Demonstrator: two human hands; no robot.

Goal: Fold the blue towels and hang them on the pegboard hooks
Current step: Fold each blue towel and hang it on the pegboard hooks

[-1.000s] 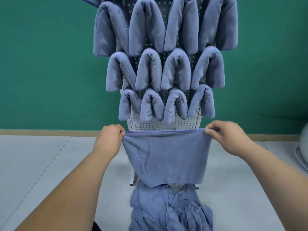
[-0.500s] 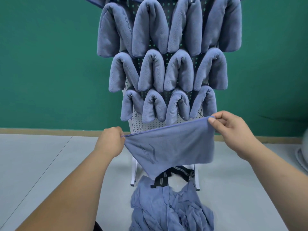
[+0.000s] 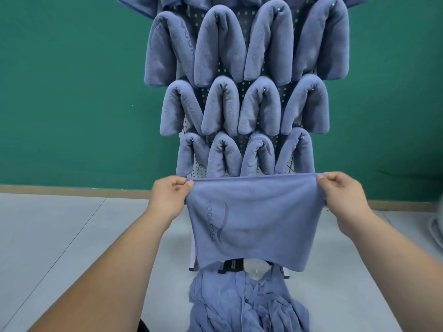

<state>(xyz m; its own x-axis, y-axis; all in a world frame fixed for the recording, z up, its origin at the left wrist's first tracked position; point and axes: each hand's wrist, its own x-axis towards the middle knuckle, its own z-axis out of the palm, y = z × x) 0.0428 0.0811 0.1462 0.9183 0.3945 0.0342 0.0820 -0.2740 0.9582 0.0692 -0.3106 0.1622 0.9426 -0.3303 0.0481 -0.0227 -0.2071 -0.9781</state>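
Observation:
A blue towel (image 3: 254, 221) with a dark printed logo hangs flat between my hands, its top edge stretched level. My left hand (image 3: 167, 197) pinches the upper left corner and my right hand (image 3: 342, 195) pinches the upper right corner. Behind it stands a white pegboard (image 3: 199, 170) on legs. Several folded blue towels (image 3: 242, 104) hang on its hooks in rows. A heap of loose blue towels (image 3: 244, 305) lies on the floor at the board's foot. The held towel hides the lowest part of the board.
A green wall (image 3: 72, 92) runs behind the pegboard with a wooden skirting strip along its base. The floor (image 3: 60, 236) is pale grey tile. A grey-white object (image 3: 437, 226) shows at the right edge.
The towel was tilted half a second ago, with my right hand higher. Now my right hand has come down, the top edge is level and the towel hangs flat.

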